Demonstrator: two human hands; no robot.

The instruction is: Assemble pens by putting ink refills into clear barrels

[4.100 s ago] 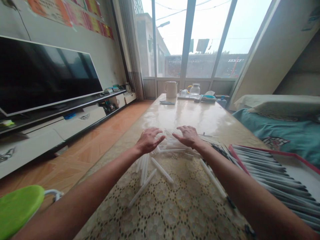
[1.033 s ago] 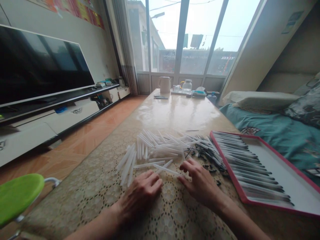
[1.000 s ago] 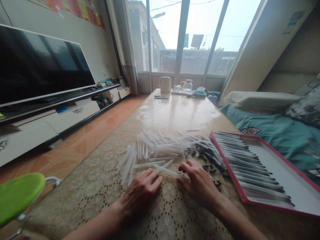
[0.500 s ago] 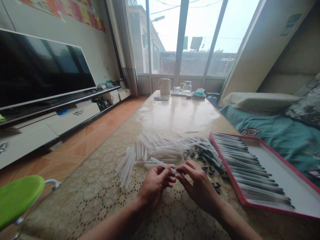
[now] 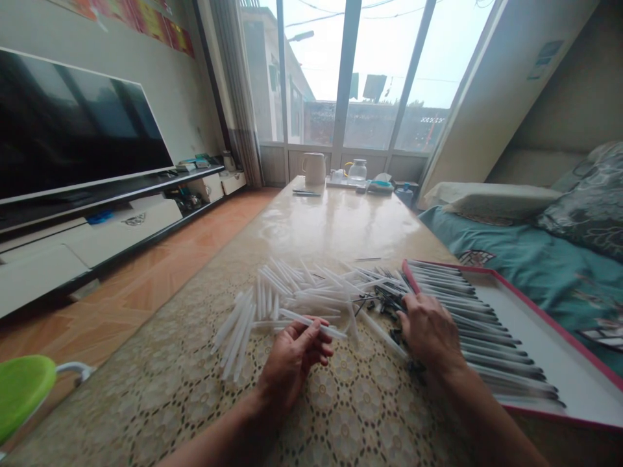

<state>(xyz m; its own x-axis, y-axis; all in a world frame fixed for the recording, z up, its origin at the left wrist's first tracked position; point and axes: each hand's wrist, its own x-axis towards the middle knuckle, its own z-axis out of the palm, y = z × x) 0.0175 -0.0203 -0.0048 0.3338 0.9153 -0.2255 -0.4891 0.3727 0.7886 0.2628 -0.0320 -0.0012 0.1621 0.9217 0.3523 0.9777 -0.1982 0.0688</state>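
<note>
My left hand (image 5: 294, 353) is closed around a white pen barrel (image 5: 314, 322), which points up and to the left between thumb and fingers. My right hand (image 5: 431, 331) is over the dark pen refills (image 5: 389, 285), beside the left rim of a pink-edged box. Its fingers are curled down at the pile, and I cannot make out what they grip. In front of both hands lies a heap of white barrels (image 5: 311, 292). Small black parts (image 5: 396, 336), perhaps caps, lie near my right thumb. One barrel (image 5: 384, 334) slants below the refills.
The pink-edged box (image 5: 549, 318) on the right holds a row of dark-tipped pens (image 5: 491, 324). At the table's far end stand a beige pitcher (image 5: 314, 168) and a glass jug (image 5: 357, 170). A green stool (image 5: 24, 392) is at the left, a bed (image 5: 525, 253) at the right.
My right hand has left the barrel held in my left hand and moved right to the refills beside the box. My left hand still holds the barrel. The view has shifted slightly.
</note>
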